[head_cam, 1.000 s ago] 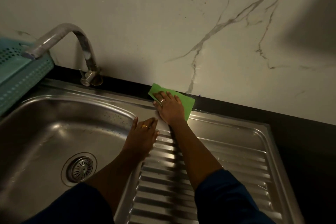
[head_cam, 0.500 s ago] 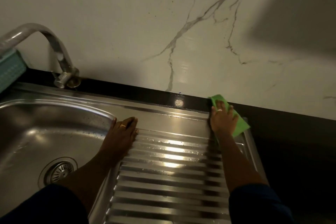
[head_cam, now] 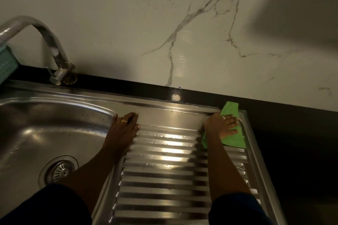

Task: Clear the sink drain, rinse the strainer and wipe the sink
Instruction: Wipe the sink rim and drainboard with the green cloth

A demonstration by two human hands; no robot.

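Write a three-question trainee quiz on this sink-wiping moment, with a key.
1. True or false: the right hand presses the green cloth flat on the far right corner of the drainboard.
2. Where does the left hand rest? A) on the faucet B) on the sink's metal between the basin and drainboard C) inside the drain
3. Fill in: the drain strainer sits in the ____ of the sink basin.

Key: 1 true; 2 B; 3 bottom.
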